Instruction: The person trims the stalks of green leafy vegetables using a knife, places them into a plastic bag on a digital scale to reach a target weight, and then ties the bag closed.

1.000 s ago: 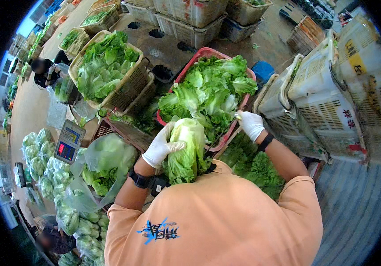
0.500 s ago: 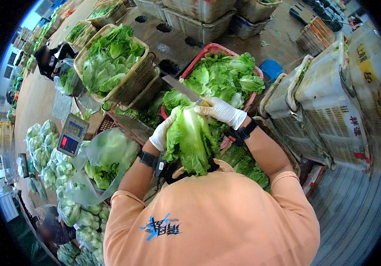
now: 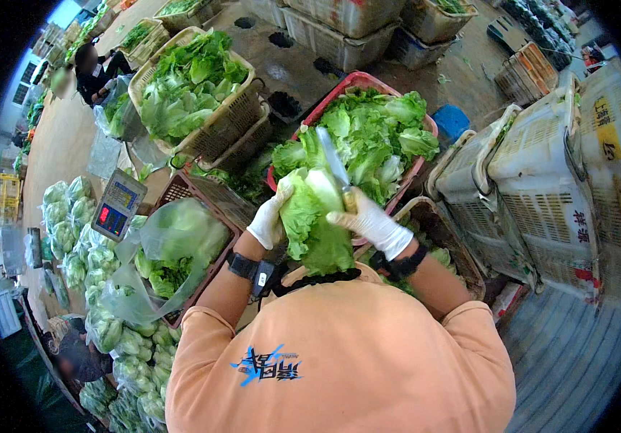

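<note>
Directly in front of you, on the near side of the red tub (image 3: 359,78), you hold up a lettuce (image 3: 315,234), its pale ribs toward the tub and its green leaf ends toward your chest. Your gloved left hand (image 3: 270,218) grasps the lettuce along its left side. Your gloved right hand (image 3: 373,222) is closed around the handle of a knife (image 3: 334,159), just right of the lettuce; the blade slants up and away, appearing in front of the leaves (image 3: 379,137) that heap the tub. Whether the knife touches the lettuce, you cannot tell from this angle.

Left of the tub stands a yellow crate (image 3: 229,124), also heaped with greens. Nearer you and left of the tub, a clear bag (image 3: 184,234) with lettuce in it lies open in a dark red crate (image 3: 208,280). Farther left of the tub come a scale (image 3: 118,205) with a lit display and rows of bagged lettuces (image 3: 101,270). Well to the tub's left, on the far side, sits a person (image 3: 92,76) in dark clothes. Just right of the tub is a blue bin (image 3: 451,121); farther right, white crates (image 3: 538,198) stand in a row.
</note>
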Demonstrator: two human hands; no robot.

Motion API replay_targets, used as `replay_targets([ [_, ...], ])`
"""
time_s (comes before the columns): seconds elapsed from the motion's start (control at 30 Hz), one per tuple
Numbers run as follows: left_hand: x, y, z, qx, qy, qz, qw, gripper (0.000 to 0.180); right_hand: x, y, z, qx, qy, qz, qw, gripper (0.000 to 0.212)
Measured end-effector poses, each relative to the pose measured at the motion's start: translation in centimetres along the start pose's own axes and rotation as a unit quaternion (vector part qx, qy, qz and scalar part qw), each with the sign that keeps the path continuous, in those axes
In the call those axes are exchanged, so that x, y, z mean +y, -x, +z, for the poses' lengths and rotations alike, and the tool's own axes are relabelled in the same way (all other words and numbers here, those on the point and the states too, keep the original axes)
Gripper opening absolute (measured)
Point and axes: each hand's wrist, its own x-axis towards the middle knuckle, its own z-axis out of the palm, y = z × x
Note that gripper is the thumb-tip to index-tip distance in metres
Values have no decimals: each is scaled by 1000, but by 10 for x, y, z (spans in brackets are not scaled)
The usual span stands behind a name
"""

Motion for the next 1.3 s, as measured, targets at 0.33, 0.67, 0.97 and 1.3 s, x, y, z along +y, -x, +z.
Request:
replay_targets([
  [0.33, 69, -66, 36, -73, -81, -8, 994, 49, 56, 23, -79, 122, -341, -39, 931, 67],
  [0.67, -4, -81, 41, -182, -149, -100, 967, 83, 56, 28, -107, 116, -358, -92, 922, 80],
  [0.97, -24, -30, 76, -65, -399, 181, 897, 87, 17, -11, -101, 181, -243, -76, 950, 77],
  [1.3, -1, -13, 74, -1, -441, 68, 895, 47, 77, -26, -87, 109, -471, -71, 872, 62],
])
